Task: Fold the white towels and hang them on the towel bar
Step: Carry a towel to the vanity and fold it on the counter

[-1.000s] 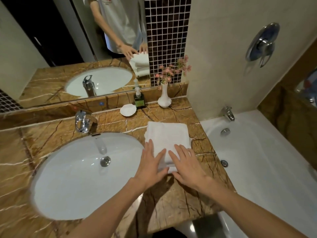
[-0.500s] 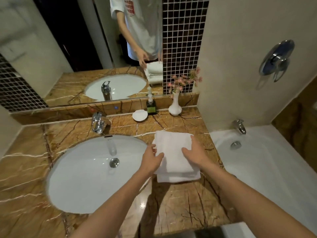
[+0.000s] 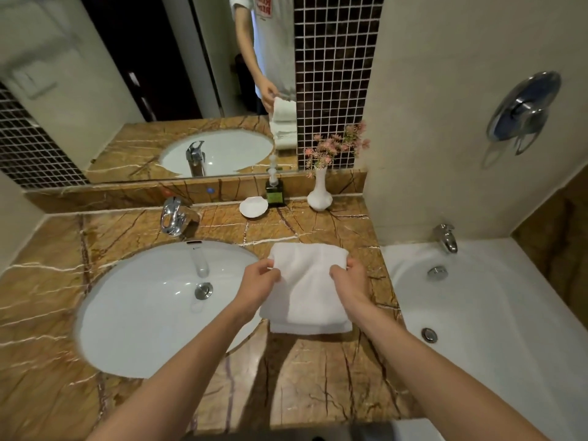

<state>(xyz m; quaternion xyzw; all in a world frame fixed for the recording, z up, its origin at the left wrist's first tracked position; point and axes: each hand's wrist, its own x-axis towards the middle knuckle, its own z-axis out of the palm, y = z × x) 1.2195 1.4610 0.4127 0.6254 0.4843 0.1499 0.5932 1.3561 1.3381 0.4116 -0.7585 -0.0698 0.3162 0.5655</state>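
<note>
A folded white towel (image 3: 308, 291) lies on the brown marble counter (image 3: 318, 377) just right of the sink. My left hand (image 3: 259, 281) pinches its far left corner and my right hand (image 3: 350, 278) pinches its far right corner. The towel's far edge is raised off the counter, and its near edge hangs over a second folded white towel (image 3: 310, 328) lying underneath. No towel bar is in view.
An oval white sink (image 3: 136, 313) with a chrome tap (image 3: 173, 216) fills the left of the counter. At the back stand a shell soap dish (image 3: 253, 206), a dark bottle (image 3: 275, 192) and a white vase of pink flowers (image 3: 319, 195). A white bathtub (image 3: 493, 329) lies to the right.
My hands went from lying flat on the towel's near end to its far corners, which they now pinch and raise. The view has also tilted up.
</note>
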